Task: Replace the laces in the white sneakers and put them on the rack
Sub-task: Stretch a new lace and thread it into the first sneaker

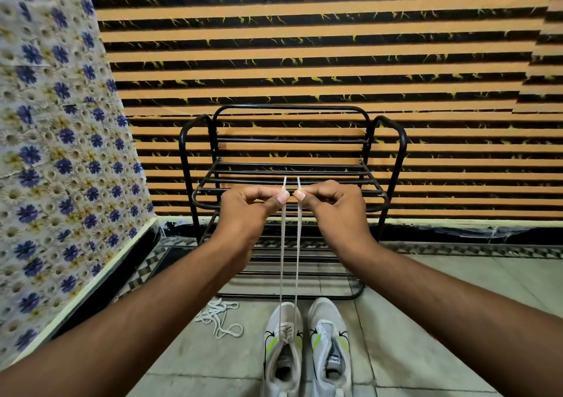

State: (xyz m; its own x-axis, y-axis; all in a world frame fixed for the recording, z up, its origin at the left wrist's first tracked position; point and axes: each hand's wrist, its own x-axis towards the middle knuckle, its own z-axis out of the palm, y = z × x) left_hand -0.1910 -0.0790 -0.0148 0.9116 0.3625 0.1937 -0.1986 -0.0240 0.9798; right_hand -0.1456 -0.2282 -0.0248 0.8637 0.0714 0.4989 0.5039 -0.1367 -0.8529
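Both bare arms reach forward, hands raised side by side; the left hand (243, 210) and right hand (332, 206) each pinch between thumb and forefinger, thumbs nearly touching.

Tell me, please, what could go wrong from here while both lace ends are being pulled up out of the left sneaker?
The left hand and right hand pinch the lace near its tips, so a tip could slip free. The left sneaker stands loose on the floor and might lift or tip against the right sneaker. The spare lace lying nearby could tangle underfoot.
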